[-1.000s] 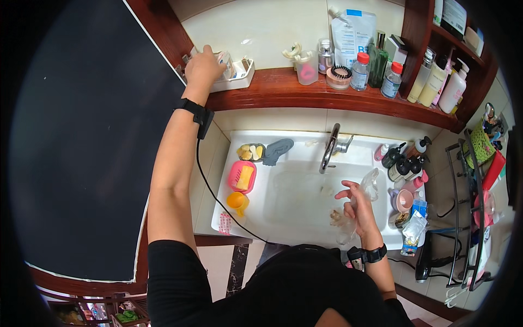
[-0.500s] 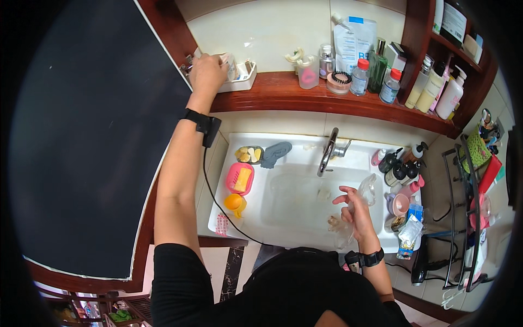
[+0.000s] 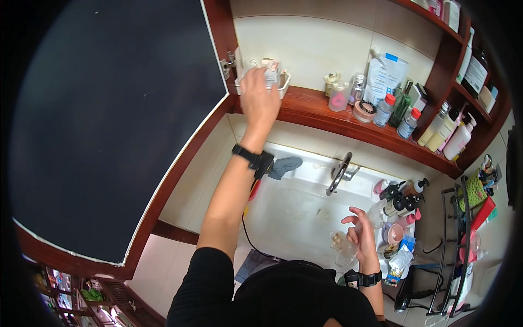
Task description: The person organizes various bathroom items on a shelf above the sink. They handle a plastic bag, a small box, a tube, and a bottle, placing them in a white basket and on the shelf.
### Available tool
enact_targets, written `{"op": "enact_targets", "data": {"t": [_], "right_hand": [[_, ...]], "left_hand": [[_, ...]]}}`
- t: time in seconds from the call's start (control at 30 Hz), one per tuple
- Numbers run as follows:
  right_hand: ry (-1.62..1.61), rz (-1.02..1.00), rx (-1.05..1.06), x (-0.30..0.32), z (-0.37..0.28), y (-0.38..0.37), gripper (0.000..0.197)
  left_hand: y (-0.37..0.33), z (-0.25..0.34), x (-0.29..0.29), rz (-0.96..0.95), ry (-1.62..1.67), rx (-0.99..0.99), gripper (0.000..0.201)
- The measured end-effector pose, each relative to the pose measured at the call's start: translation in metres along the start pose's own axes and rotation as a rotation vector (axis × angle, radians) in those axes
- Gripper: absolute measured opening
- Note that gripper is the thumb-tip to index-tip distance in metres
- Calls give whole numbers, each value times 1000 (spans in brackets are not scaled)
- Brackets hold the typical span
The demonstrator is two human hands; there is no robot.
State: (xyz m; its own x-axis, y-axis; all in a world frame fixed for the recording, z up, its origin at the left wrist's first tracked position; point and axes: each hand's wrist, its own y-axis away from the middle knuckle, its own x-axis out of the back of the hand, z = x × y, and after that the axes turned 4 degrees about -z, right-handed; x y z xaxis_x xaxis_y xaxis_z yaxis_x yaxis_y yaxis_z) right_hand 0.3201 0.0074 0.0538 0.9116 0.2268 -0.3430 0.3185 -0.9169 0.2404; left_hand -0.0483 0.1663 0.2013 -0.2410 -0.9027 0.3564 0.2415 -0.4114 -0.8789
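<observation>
Before you, the long red-brown wooden shelf (image 3: 305, 99) looks glossy, the cream wall tiles (image 3: 310, 46) smooth and shiny. The small white rectangular tray (image 3: 286, 83) looks like smooth plastic; the crumpled clear bag (image 3: 344, 255), thin shiny plastic. Below you, the curved silver tap (image 3: 340, 173) is polished metal, the white rectangular basin (image 3: 283, 215) glossy, the folded grey cloth (image 3: 285, 167) matt.

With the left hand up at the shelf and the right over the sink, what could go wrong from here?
The left hand, at the white rectangular plastic basket, might nudge it or knock out small items inside. The thin clear plastic bag in the right hand might slip into the white rectangular sink. The thin black cable hanging from the left wrist might snag on the sink's edge.
</observation>
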Motion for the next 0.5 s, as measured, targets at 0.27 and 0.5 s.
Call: {"op": "enact_targets", "data": {"t": [0.27, 0.5], "right_hand": [[-1, -10, -49, -7, 3, 0, 40], [-4, -5, -48, -9, 5, 6, 42]], "left_hand": [[-28, -9, -1, -159, -155, 99, 75], [-100, -39, -19, -533, -299, 125, 71]]}}
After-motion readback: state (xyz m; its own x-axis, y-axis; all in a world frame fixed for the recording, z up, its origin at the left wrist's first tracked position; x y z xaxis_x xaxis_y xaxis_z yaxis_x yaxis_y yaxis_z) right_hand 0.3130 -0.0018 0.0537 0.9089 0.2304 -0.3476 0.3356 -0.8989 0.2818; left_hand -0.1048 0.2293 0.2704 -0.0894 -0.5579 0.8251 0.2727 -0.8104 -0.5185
